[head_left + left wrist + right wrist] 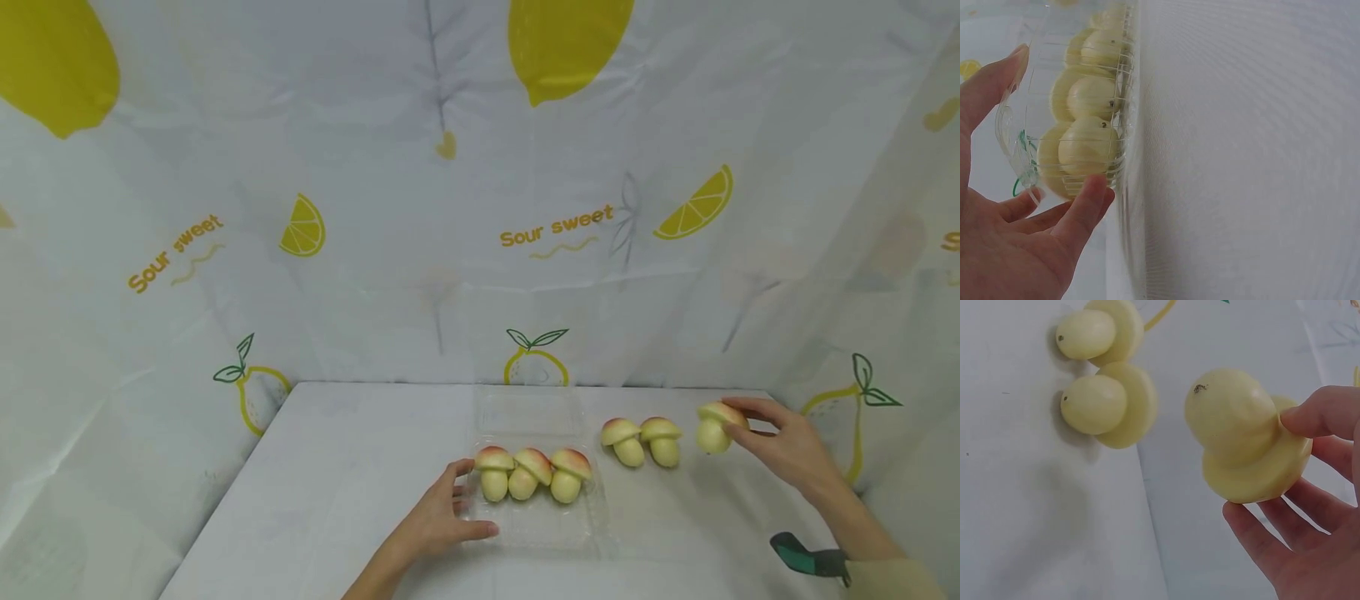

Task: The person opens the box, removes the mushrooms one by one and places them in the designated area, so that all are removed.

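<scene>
A clear plastic box (540,529) lies on the table with its lid (529,412) folded back. Three toy mushrooms (530,473), pale yellow with reddish cap tops, sit in a row in its far half. My left hand (442,512) holds the box at its left side, the thumb over the rim; the left wrist view shows its fingertips (1092,187) against the ribbed wall. My right hand (795,446) pinches another toy mushroom (1235,425) by its cap, above the table, stem turned down. Two more toy mushrooms (643,442) lie between this hand and the box.
The white table (337,467) ends at a hanging cloth (390,292) printed with lemons, which rises behind and along both sides. A dark green and black band (806,557) shows at the right wrist.
</scene>
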